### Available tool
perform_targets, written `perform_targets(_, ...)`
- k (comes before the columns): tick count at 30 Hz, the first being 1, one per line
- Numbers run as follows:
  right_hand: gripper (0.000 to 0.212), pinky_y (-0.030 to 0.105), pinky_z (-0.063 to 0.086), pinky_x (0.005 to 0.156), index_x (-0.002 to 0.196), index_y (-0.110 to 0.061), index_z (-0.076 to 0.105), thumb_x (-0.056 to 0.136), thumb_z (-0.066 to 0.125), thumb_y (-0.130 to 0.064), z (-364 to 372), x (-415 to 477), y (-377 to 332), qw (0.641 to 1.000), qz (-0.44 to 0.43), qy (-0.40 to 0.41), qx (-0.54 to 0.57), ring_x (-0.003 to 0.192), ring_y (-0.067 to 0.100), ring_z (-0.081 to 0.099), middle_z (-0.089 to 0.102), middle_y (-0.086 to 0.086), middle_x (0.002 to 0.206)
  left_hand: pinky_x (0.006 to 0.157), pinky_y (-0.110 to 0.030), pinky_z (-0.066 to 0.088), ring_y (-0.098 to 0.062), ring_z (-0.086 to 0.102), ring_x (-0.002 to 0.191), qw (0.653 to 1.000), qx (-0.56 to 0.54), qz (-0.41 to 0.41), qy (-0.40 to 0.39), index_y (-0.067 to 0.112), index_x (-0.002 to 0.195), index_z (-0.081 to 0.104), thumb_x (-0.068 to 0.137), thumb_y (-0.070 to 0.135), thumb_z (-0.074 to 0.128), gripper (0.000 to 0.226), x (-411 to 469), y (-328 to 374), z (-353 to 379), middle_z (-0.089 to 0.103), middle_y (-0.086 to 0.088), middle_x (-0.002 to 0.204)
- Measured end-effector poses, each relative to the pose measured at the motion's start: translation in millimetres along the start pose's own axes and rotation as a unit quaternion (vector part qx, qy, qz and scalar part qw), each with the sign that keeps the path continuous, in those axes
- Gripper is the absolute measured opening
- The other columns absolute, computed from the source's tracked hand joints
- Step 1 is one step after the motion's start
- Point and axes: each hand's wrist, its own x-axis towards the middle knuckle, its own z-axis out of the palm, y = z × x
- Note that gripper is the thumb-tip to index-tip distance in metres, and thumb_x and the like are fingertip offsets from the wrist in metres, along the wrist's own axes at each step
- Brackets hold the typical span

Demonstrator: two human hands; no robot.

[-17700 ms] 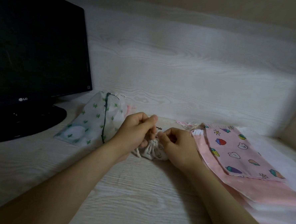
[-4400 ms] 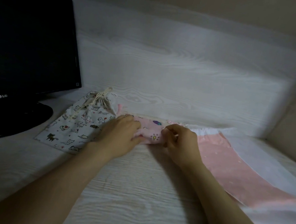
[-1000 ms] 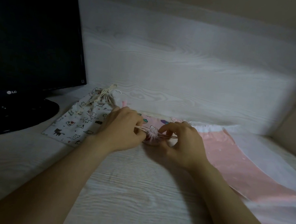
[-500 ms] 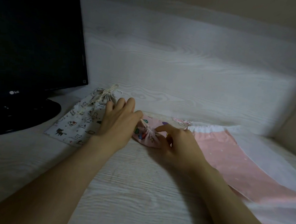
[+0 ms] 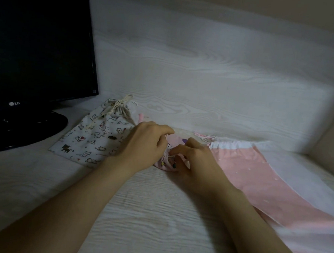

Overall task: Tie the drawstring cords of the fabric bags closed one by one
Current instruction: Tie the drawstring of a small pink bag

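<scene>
Tying the pink bag [image 5: 167, 161].
The left hand [image 5: 141, 146] and right hand [image 5: 197, 165] are each pinching its cord [image 5: 171, 156] in curled fingers [image 5: 178, 149]; a tied cat bag [image 5: 95, 137] is lying left of it.

I have 1 view to work from, the head camera. It rides on the person's head and looks forward and down across the pale wood-grain desk [image 5: 146, 223] toward the back panel [image 5: 204, 70]. It sits close in. 2 bare forearms come up from the bottom edge, and the left hand [image 5: 145, 144] and right hand [image 5: 195, 163] meet at the small pink bag [image 5: 167, 162], just below frame centre. The lens is wide, so the panel's upper edge bows. The dark monitor [image 5: 39, 50] fills the upper left and is cut by the frame, and the flat pink cloth [image 5: 256, 180] runs off the lower right.
</scene>
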Motion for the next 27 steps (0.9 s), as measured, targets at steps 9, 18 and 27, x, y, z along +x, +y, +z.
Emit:
perform_targets(9, 0.027, 0.049, 0.056, 0.08, 0.104, -0.018, 0.076, 0.089, 0.054, -0.014, 0.2, 0.8, 2.7, 0.999, 0.023, 0.001, -0.023, 0.092, 0.033, 0.067, 0.055, 0.004, 0.099, 0.102, -0.025, 0.053, 0.002, 0.068, 0.07, 0.996, -0.069, -0.05, -0.028, 0.024, 0.132, 0.073, 0.093, 0.021, 0.077, 0.04, -4.3, 8.9, 0.6, 0.071, 0.015, 0.082)
perform_targets(18, 0.041, 0.04, 0.054, 0.068, 0.115, -0.019, 0.071, 0.087, 0.041, -0.018, 0.8, 1.8, -6.6, 0.995, 0.042, 0.088, 0.007, 0.08, 0.025, 0.071, 0.076, 0.0, 0.092, 0.104, -0.029, 0.054, 0.017, 0.061, 0.07, 0.995, -0.083, -0.038, -0.05, 0.018, 0.12, 0.079, 0.084, 0.008, 0.074, 0.038, -6.1, 13.0, -2.4, 0.059, 0.038, 0.061)
perform_targets(27, 0.045, 0.026, 0.058, 0.074, 0.108, -0.019, 0.078, 0.077, 0.046, -0.01, 1.9, 3.2, -2.4, 0.961, 0.169, 0.119, 0.184, 0.079, 0.006, 0.072, 0.076, -0.009, 0.084, 0.092, 0.011, 0.01, 0.008, 0.064, 0.071, 0.992, -0.081, -0.064, -0.073, 0.019, 0.139, 0.069, 0.091, 0.008, 0.073, 0.049, -6.1, 17.4, 1.6, 0.079, 0.006, 0.1)
